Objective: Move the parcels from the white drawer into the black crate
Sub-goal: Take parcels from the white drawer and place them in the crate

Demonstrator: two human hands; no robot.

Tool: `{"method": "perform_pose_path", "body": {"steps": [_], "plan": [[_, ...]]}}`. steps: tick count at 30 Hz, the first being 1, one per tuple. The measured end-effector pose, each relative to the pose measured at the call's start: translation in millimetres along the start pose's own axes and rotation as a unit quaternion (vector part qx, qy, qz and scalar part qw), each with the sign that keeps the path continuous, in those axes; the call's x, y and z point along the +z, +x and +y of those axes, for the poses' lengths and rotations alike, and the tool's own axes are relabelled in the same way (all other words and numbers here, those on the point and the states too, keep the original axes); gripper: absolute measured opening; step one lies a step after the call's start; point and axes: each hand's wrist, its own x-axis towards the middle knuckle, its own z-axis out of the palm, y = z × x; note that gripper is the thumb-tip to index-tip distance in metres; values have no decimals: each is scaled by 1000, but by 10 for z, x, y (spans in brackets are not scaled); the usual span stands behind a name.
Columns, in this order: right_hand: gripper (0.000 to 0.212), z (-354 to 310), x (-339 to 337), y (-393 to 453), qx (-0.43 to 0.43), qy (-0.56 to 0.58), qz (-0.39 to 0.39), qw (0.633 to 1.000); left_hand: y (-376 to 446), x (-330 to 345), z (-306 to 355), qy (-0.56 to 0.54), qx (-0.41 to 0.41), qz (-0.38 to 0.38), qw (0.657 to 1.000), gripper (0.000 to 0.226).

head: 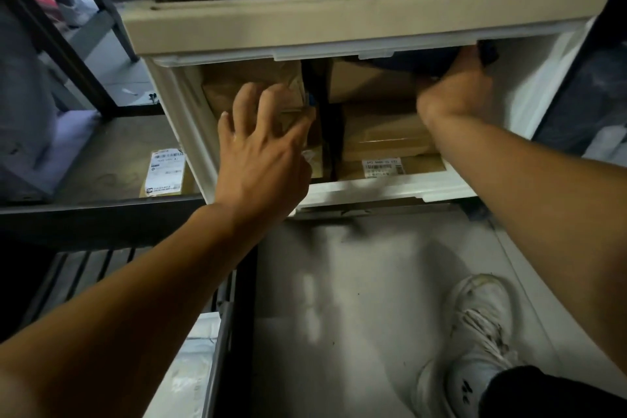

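The white drawer point(390, 188) stands pulled open in front of me, with several brown parcels inside. My left hand point(268, 153) hovers with spread fingers over the brown paper parcel point(237, 86) on the drawer's left side. My right hand point(458, 85) reaches deep into the drawer's back right and grips a dark blue-black parcel point(407, 64), partly hidden under the cabinet front. A cardboard parcel with a white label point(390, 149) lies at the drawer's front right. The black crate point(234, 309) shows at the lower left, with a white bag point(193, 360) in it.
A beige cabinet top point(339, 17) overhangs the drawer. A dark metal shelf point(101, 210) at left holds a labelled parcel point(166, 171). Grey floor lies below the drawer, with my white shoe point(475, 343) on it. Dark bags point(583, 105) stand at the right.
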Motion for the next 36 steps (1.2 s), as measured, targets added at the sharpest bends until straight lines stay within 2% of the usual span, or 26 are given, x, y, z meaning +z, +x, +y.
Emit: {"method": "perform_pose_path", "body": {"steps": [2,6,9,12,16,17,18,19,20,22,23,24,25,28,31,34,36], "plan": [[45,-31,-60,-24,-13,36,26,999,-10,-32,-4,-4,9,-1,1000,60],[42,-12,-161,-221,-19,124,29,992,-28,-107,-10,-8,29,-8,1000,47],[27,74,-210,-353,-3,177,25,984,-26,-188,74,-42,28,-47,998,51],[25,117,-293,-478,12,243,30,969,-35,-239,188,-93,11,-84,992,60],[35,104,-426,-675,50,326,15,944,-173,-318,318,-231,-29,-7,973,45],[38,107,-459,-714,59,341,6,938,-198,-358,372,-287,-74,-2,955,40],[40,108,-501,-749,69,353,-9,933,-202,-390,428,-359,-140,-19,923,37],[41,113,-534,-783,78,364,-31,928,-183,-418,486,-456,-219,-56,861,38],[42,115,-570,-819,85,372,-59,922,-142,-449,537,-571,-292,-103,761,45],[44,118,-642,-903,91,376,-112,916,-88,-476,592,-744,-357,-185,533,65],[45,115,-682,-946,91,378,-134,912,-92,-495,602,-784,-366,-194,462,67],[46,116,-726,-988,92,385,-160,904,-111,-502,600,-796,-371,-191,438,64],[45,127,-775,-1030,95,399,-192,892,-147,-508,591,-799,-369,-188,436,60],[39,188,-969,-1134,100,399,-297,862,-279,-565,535,-797,-349,-200,450,55],[34,245,-1197,-1225,125,372,-387,834,-408,-667,432,-801,-336,-216,446,53],[24,259,-1348,-1290,168,362,-424,813,-538,-733,394,-793,-327,-215,468,47],[13,217,-1358,-1335,174,331,-409,832,-625,-756,372,-804,-316,-202,462,48]]}}
